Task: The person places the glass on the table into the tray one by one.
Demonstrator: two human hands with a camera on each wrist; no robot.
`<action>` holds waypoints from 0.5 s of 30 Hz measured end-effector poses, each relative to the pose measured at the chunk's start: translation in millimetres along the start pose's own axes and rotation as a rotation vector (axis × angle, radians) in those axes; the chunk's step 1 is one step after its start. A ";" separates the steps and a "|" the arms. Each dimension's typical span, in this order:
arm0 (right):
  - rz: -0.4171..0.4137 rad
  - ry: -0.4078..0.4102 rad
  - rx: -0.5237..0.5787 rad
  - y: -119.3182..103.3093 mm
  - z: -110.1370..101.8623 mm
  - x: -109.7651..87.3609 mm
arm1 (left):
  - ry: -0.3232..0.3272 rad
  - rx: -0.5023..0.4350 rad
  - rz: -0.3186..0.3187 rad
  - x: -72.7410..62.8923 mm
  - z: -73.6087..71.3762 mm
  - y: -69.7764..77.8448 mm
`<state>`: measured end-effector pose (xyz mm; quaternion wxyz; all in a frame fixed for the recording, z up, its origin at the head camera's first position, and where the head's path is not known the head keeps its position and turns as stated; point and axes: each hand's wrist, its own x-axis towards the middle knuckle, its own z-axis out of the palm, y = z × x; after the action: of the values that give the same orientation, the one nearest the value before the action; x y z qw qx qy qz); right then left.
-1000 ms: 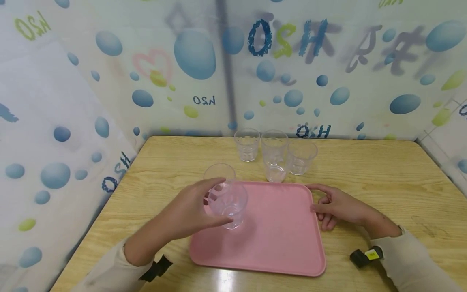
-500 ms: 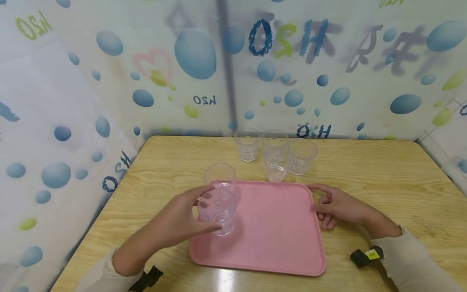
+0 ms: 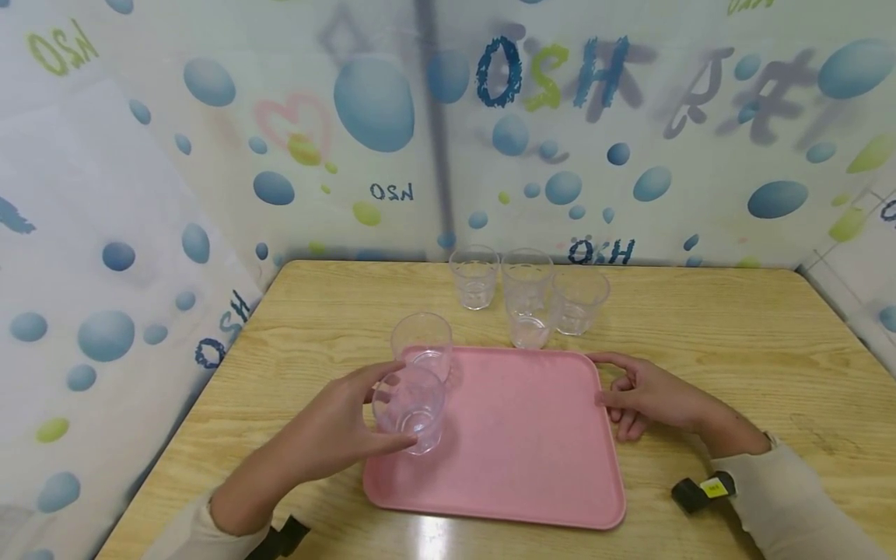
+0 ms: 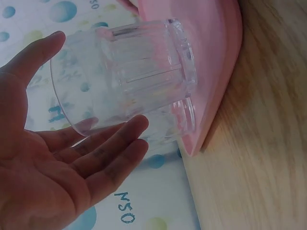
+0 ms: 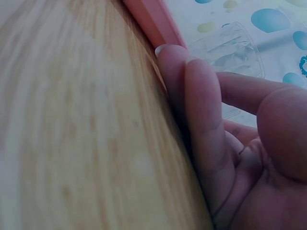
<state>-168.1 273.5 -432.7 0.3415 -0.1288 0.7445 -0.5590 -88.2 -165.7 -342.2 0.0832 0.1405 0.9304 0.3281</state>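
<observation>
In the head view a clear plastic tumbler (image 3: 413,412) stands on the left part of a pink tray (image 3: 521,443). My left hand (image 3: 339,424) is around it, thumb on the near side and fingers on the far side. The left wrist view has the thumb at the tumbler's rim (image 4: 60,98), with two fingers spread below its wall. Just behind, a second clear tumbler (image 3: 422,338) stands at the tray's far left corner, partly covered by the first. My right hand (image 3: 647,397) holds the tray's far right corner between thumb and index finger; its other fingers curl beside the edge.
Behind the tray stand a short clear tumbler (image 3: 474,278), a taller one (image 3: 528,299) and another short one (image 3: 579,303), close together. The wooden table (image 3: 735,334) meets a patterned wall covering (image 3: 455,179) at the back.
My left hand has moved left and toward me with the tumbler, which has come lower onto the tray's left part. My right hand and the other tumblers have not moved.
</observation>
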 end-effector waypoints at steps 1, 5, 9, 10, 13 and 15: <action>0.000 -0.001 0.000 -0.2 0.2 0.2 | -0.004 -0.009 -0.002 -0.5 0.3 -0.6; -0.002 0.000 -0.007 -0.6 0.6 0.5 | -0.006 -0.020 0.008 -1.4 2.1 -3.6; 0.001 0.001 -0.007 -0.9 1.0 0.2 | -0.010 -0.021 0.020 -1.2 3.8 -5.8; 0.001 0.002 -0.007 -1.1 1.2 0.1 | -0.011 -0.020 0.022 -1.1 4.1 -6.2; -0.001 0.002 -0.006 -1.3 1.5 -0.2 | -0.013 -0.013 0.023 -1.0 4.6 -6.6; -0.003 0.000 -0.006 -1.1 1.3 -0.2 | -0.014 -0.009 0.024 -1.0 4.6 -6.7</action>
<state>-167.3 272.3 -431.8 0.3403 -0.1312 0.7461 -0.5571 -87.4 -168.3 -349.9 0.0864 0.1535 0.9265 0.3324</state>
